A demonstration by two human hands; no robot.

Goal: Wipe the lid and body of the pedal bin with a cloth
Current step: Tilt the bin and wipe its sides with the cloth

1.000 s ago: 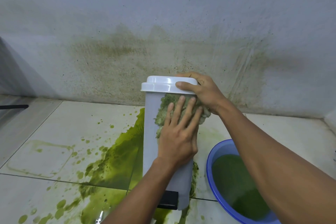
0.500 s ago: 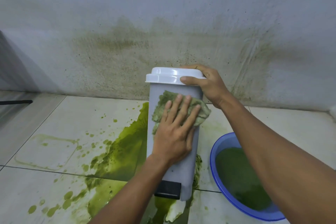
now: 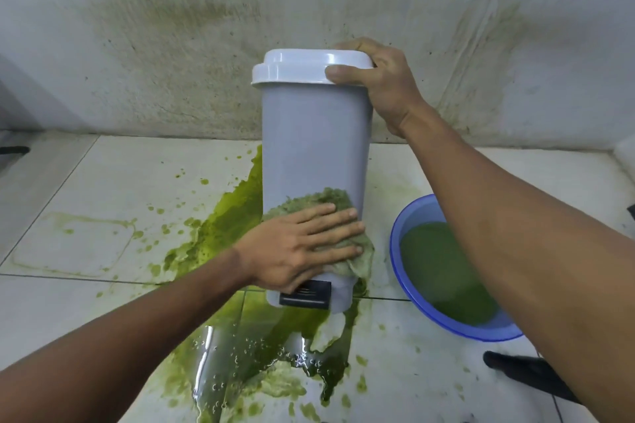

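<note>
1. Grey plastic makes up the body of the pedal bin (image 3: 314, 148), which stands on the tiled floor (image 3: 113, 182) between the two hands, its white lid (image 3: 302, 70) closed.
2. Left hand (image 3: 302, 244) lies flat, fingers spread, pressing a green-stained cloth (image 3: 330, 206) against the lower front of the body, just above the black pedal (image 3: 305, 294).
3. Right hand (image 3: 381, 86) curls round the far edge of the lid, thumb on the rim, steadying the bin.
4. Judged from this, the body wipe is in hand and has reached the base; the upper front looks clean.
5. Next likely calls for turning the bin to reach the sides and back, with the cloth rinsed first.
6. Under the right forearm sits a blue basin (image 3: 409, 271) holding murky green water.
7. Below the left hand, a green spill (image 3: 240, 216) pools on the floor round the bin's foot, so the base may pick up dirt again.
</note>
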